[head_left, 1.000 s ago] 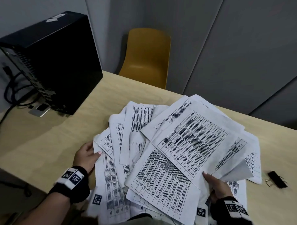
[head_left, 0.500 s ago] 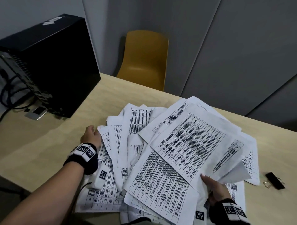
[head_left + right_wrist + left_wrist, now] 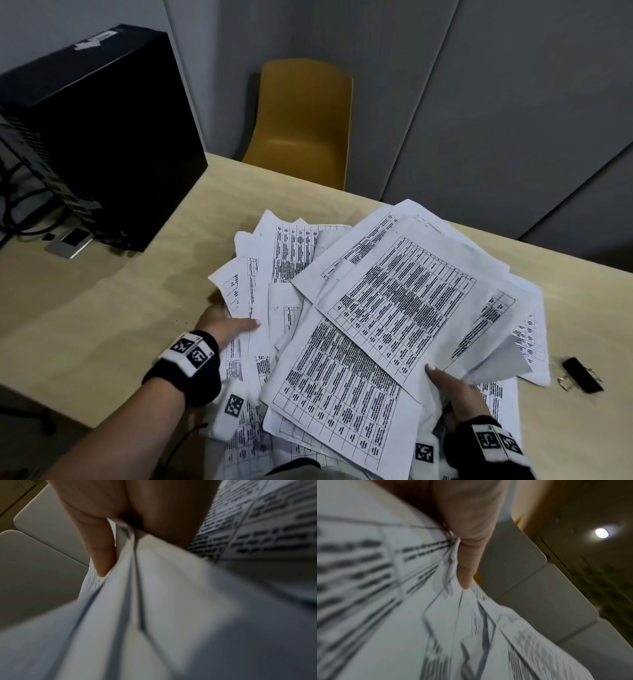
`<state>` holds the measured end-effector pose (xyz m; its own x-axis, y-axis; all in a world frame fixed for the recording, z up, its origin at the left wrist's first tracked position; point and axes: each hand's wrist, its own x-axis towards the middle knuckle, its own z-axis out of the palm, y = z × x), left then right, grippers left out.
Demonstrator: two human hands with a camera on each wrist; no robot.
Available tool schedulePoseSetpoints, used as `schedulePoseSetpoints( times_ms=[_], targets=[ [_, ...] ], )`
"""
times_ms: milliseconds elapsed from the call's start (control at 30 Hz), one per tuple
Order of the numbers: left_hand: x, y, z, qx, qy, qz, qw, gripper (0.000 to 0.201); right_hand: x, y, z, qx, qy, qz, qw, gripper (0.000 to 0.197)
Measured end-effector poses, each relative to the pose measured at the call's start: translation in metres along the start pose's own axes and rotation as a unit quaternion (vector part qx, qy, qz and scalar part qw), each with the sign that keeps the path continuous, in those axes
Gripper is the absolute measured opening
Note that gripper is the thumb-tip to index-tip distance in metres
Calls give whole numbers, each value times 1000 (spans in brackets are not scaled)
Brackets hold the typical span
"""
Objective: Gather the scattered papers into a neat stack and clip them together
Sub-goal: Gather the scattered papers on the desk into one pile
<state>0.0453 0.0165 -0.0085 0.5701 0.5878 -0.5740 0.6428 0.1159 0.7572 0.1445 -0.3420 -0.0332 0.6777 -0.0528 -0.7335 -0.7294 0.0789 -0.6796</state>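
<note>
Both hands are gripping the thin printed papers [image 3: 394, 308], left hand [image 3: 222, 325] and right hand [image 3: 452, 394] pinching opposite sides, sheets fanning toward the table's [image 3: 102, 325] far edge, the black clip [image 3: 582, 375] lying beside them.

the papers [image 3: 394, 308] carry printed tables too blurred to read; no other text is legible.

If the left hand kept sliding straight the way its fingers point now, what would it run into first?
The left hand points right, into the fanned papers it already grips at their left edge. It would likely push deeper into that pile; the binder clip lies far beyond, though depth is unclear.
</note>
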Motion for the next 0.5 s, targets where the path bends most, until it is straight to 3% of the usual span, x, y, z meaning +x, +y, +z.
schedulePoseSetpoints(
  times_ms=[200,267,367,433,500],
  targets=[
    [4,-6,15,118,21,13,993,37,2,1,-1,-9,-2,1,1000,29],
    [1,-4,11,93,42,22,995,38,1,1,-1,-6,-1,-4,1000,27],
    [-7,-1,-1,66,70,40,995,35,7,4,-3,-16,-1,-4,1000,42],
    [-15,0,-7,117,72,58,989,29,5,4,-2,-21,-7,-1,1000,38],
    [-26,3,-9,175,68,88,978,11,8,2,-3,-22,-6,-2,1000,30]
  ],
)
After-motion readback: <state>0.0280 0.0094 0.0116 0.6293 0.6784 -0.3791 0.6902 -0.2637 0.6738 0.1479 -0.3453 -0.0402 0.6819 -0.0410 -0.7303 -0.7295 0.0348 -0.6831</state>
